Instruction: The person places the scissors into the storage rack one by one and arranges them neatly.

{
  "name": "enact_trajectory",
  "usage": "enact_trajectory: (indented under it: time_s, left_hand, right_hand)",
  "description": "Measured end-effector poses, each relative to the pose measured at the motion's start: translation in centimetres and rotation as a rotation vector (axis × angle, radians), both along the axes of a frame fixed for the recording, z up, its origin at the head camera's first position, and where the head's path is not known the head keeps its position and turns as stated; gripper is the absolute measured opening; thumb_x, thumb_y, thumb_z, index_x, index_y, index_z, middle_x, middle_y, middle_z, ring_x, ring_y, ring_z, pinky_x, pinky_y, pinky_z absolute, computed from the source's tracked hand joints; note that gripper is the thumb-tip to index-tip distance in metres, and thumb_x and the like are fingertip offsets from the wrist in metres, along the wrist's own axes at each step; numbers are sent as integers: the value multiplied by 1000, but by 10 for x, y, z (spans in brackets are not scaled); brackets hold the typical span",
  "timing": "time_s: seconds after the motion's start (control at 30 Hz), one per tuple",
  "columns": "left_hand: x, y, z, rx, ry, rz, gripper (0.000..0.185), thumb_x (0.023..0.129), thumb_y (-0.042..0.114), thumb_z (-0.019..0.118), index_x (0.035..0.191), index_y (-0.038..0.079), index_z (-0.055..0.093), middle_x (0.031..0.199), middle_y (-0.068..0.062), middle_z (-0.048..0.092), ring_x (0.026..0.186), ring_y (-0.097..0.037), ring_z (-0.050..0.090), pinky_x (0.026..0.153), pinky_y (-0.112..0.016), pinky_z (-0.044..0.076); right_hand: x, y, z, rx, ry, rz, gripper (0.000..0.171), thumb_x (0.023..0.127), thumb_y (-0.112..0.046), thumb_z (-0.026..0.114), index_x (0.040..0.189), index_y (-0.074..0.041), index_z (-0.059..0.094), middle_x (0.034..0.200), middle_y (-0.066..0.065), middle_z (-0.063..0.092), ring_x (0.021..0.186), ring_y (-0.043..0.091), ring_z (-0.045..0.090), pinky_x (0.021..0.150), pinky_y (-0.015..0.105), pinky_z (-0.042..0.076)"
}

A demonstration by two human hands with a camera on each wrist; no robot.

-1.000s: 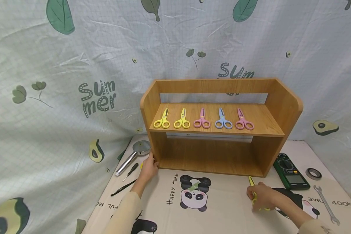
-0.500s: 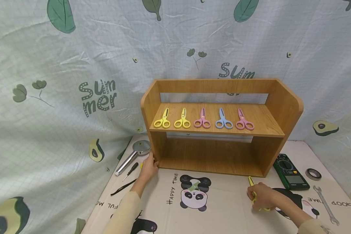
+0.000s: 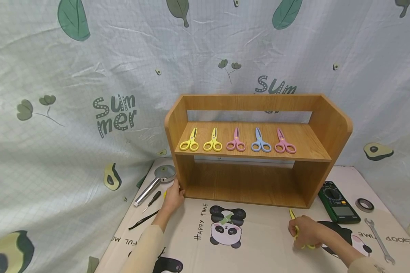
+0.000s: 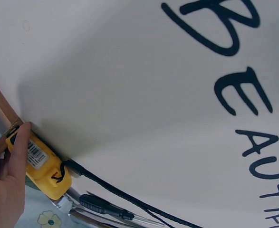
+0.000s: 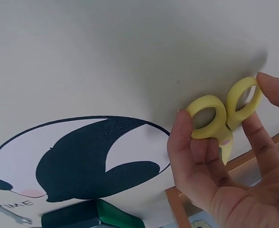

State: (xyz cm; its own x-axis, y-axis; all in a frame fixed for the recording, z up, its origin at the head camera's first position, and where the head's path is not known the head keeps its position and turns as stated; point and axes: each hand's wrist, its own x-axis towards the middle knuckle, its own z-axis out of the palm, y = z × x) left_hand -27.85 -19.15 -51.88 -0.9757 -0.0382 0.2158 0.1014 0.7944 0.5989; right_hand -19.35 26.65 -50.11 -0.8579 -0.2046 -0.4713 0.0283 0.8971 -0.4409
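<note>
My right hand (image 3: 305,231) pinches yellow scissors (image 5: 210,116) by the handle loops just above the table, partly covering them. In the head view, their blades (image 3: 292,214) point toward the wooden shelf (image 3: 249,201). My left hand (image 3: 172,197) touches the shelf's lower left corner with an extended finger. Beside that finger, in the left wrist view, is a yellow device (image 4: 48,172) with a barcode label and a black cord; its exact kind is unclear. On the upper board lie several scissors in a row: yellow (image 3: 189,141), yellow (image 3: 213,141), pink (image 3: 236,141), blue (image 3: 261,141) and pink (image 3: 284,142).
Left of the shelf lie a magnifying glass (image 3: 164,173), a small screwdriver (image 3: 153,199) and a black cord (image 3: 143,220). On the right are a green multimeter (image 3: 338,203), a roll of black tape (image 3: 364,205) and a wrench (image 3: 379,240). A printed curtain (image 3: 71,182) hangs behind.
The head view shifts slightly. Both hands stay in nearly the same place, the right still holding the yellow scissors.
</note>
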Motion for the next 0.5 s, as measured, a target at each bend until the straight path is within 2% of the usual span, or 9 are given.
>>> enact_trajectory:
  time_s: [0.3,0.5]
  left_hand:
    - [0,1,0,12,-7,-9,67,95,-6,62,154,-5,30,133,-34,64,116,-48,68,99,-55,58]
    - [0,0,-2,31,-24,-20,68,97,-7,59,156,-5,27,136,-36,61,119,-48,67,98,-54,59]
  right_hand:
    - [6,-1,5,-13,-23,4,30,73,-3,85,85,-14,59,100,11,51,82,27,53,54,30,49]
    - [8,-4,15,-10,-22,27,29,73,-4,84,87,-14,61,102,11,52,85,28,53,55,37,57]
